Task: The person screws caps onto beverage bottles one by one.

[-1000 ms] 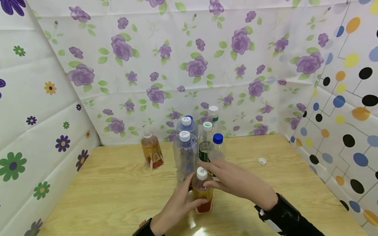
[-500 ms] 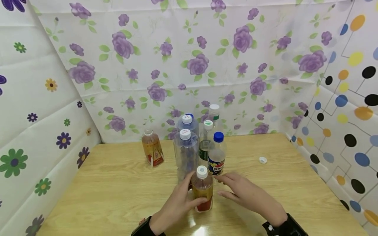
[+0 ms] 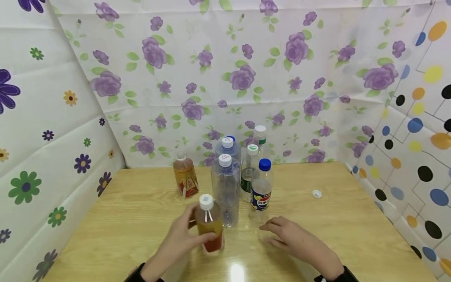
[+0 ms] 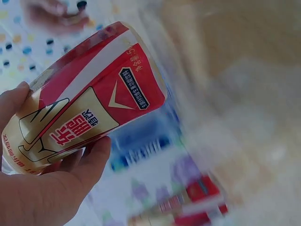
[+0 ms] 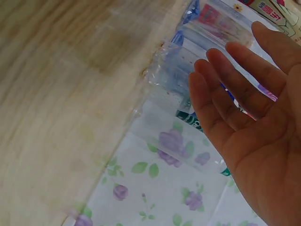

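Note:
My left hand (image 3: pixel 177 239) grips a plastic drink bottle (image 3: pixel 208 223) with a white cap and a gold and red label, fingers and thumb wrapped about its sides. The label faces the left wrist view, where the bottle (image 4: pixel 94 99) looks tilted. In front of the Pepsi bottle (image 3: pixel 261 192) with the blue cap, my right hand (image 3: pixel 299 239) hovers low over the table, holding nothing. In the right wrist view the fingers of the right hand (image 5: pixel 263 122) are relaxed and slightly bent.
Clear bottles (image 3: pixel 225 192) with white caps stand grouped behind the held bottle, with a green-labelled bottle (image 3: pixel 248 172) beside them. An uncapped gold and red bottle (image 3: pixel 186 176) stands at the back left. A loose white cap (image 3: pixel 317 194) lies on the wooden table (image 3: pixel 116 219) at right.
My right hand has come off the top of the gold and red bottle and dropped back to the right. My left hand has carried that bottle leftward, away from the Pepsi bottle.

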Tool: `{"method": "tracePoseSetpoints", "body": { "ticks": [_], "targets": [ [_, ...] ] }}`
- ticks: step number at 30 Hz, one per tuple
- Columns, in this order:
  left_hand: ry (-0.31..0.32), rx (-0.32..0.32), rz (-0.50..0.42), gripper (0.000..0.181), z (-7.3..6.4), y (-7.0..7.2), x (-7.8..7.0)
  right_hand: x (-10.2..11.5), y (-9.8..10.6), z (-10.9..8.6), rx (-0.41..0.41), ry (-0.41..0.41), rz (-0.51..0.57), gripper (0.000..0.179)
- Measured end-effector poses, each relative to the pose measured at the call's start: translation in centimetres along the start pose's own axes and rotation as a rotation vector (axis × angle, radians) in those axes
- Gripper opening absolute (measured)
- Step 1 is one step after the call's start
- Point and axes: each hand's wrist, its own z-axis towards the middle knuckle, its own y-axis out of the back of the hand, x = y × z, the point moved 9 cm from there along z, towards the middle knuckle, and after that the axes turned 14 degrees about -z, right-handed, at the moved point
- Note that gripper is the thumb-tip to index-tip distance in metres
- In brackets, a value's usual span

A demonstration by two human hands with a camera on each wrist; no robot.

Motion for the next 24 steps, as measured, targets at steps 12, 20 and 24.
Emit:
{"method": "tracePoseSetpoints", "body": {
  "ticks": [12, 20, 24],
  "targets": [
    [-0.021, -0.110, 0.067, 0.087, 4.8, 5.8, 0.5, -0.3, -0.7, -0.4, 0.008, -0.001, 0.018, 0.025],
    [-0.072, -0.125, 0.065, 0.083, 8.3, 5.0, 1.5, -1.2, -0.7, -0.4, 0.022, -0.068, -0.027, 0.026],
    [-0.079, -0.120, 0.096, 0.083, 9.3, 4.4, 2.0, -1.6, -0.8, -0.2, 0.031, -0.087, -0.037, 0.024]
  ]
}}
